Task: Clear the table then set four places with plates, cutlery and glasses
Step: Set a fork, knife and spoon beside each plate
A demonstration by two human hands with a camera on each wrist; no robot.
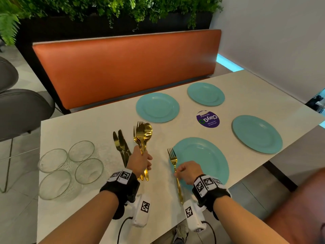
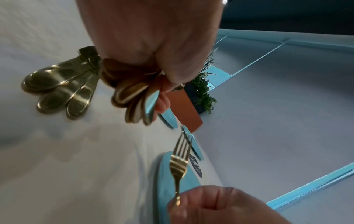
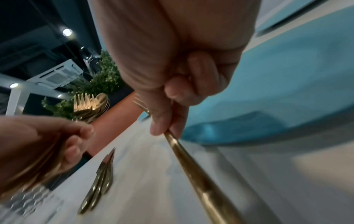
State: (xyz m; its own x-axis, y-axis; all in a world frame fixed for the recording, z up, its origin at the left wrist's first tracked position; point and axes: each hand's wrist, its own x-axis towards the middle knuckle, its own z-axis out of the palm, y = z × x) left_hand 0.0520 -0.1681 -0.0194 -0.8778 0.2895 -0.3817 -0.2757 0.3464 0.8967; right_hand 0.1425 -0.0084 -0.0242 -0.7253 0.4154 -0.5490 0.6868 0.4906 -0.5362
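Pale stone counter (image 1: pixel 88 125) fronts an orange bench seat (image 1: pixel 126 67). On it, the right hand (image 1: pixel 188 171) pinches the handle of a single gold fork (image 1: pixel 174 166), which lies just left of the nearest teal plate (image 1: pixel 207 159). The left hand (image 1: pixel 140 161) grips a bundle of gold forks and spoons (image 1: pixel 143 134) by their handles, heads raised. Gold knives (image 1: pixel 121 147) lie beside that hand, four empty glasses (image 1: pixel 70 166) further left. Three more teal plates (image 1: pixel 158 107) sit beyond, around a purple sticker (image 1: pixel 208 119).

Head view high above table (image 1: pixel 246 88); both wrist views low, close, sharing it.
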